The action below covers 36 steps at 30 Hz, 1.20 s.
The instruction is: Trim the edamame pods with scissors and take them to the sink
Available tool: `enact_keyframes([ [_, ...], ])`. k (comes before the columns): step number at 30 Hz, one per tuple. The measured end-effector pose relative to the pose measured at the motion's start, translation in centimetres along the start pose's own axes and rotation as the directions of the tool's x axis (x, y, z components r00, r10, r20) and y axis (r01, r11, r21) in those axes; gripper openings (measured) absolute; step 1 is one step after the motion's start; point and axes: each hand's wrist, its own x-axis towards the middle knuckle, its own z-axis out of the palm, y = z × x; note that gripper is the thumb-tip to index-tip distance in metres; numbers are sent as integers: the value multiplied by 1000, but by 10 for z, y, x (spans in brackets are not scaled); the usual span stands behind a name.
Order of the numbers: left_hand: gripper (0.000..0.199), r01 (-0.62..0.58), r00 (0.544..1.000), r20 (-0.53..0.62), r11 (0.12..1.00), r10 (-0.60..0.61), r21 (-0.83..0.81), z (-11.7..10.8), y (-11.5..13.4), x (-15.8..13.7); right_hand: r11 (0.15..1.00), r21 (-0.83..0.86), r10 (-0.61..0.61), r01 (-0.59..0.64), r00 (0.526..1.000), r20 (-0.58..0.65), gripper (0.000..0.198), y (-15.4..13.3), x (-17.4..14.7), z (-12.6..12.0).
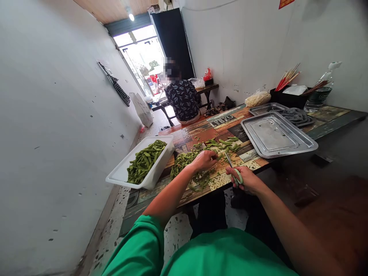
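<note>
My right hand (244,180) is closed round the pale green handles of a pair of scissors (238,175), whose metal blades point up and left over the table. Close to the blade tips, my left hand (204,161) pinches a green soybean pod (220,156). Beneath and beyond my left hand spreads a heap of trimmed stems and scraps (184,163). Several loose pods (227,142) lie on the tabletop just past the scissors. To the left, a white plastic tub (117,177) holds a pile of green pods (146,161).
On the right of the patterned table (201,134) sits a metal tray (276,134), with another tray of dark grey cloth (293,115) behind. A black box of skewers (287,97), a water bottle (319,92) and bagged pale noodle-like strands (258,98) stand farther back. Another person (182,97) sits beyond.
</note>
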Motion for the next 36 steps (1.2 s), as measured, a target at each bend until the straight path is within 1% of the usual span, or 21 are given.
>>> enact_keyframes([
  [3,14,-61,998,22,996,62,-61,-7,4,-6,981,-186,-46,45,999,1,52,-3,2,0],
  [5,13,-104,991,68,986,113,-129,-11,3,-9,943,-320,-95,94,995,14,52,-7,2,-2],
  [7,15,-124,982,118,970,151,-208,-15,2,-11,878,-453,-150,153,988,43,52,-12,-1,-6],
  [11,19,-138,958,198,937,208,-320,-25,-1,-16,700,-683,-212,211,974,84,53,-24,-7,-15],
  [13,21,-122,950,231,933,208,-340,-27,-2,-17,629,-748,-222,211,971,88,53,-27,-9,-18],
  [15,22,-87,953,246,937,177,-338,-29,-2,-18,573,-793,-233,208,969,86,53,-28,-9,-20],
  [17,23,-64,958,246,944,149,-323,-29,-1,-19,528,-821,-256,217,963,90,52,-28,-9,-21],
  [19,23,-67,957,248,950,147,-306,-29,-1,-19,494,-837,-272,234,956,107,53,-28,-9,-22],
  [22,23,-78,949,270,953,160,-292,-30,0,-19,482,-840,-260,249,956,134,56,-30,-12,-23],
  [24,24,-72,943,292,952,162,-297,-31,0,-19,495,-826,-249,268,955,161,56,-32,-13,-23],
  [28,25,-37,940,307,935,153,-352,-31,-1,-19,518,-797,-270,310,944,192,55,-32,-14,-24],
  [33,21,33,941,314,890,125,-454,-31,-2,-21,598,-717,-323,360,926,196,53,-30,-14,-26],
  [36,21,71,942,316,846,118,-529,-31,-3,-21,643,-677,-332,358,927,175,46,-30,-16,-24],
])
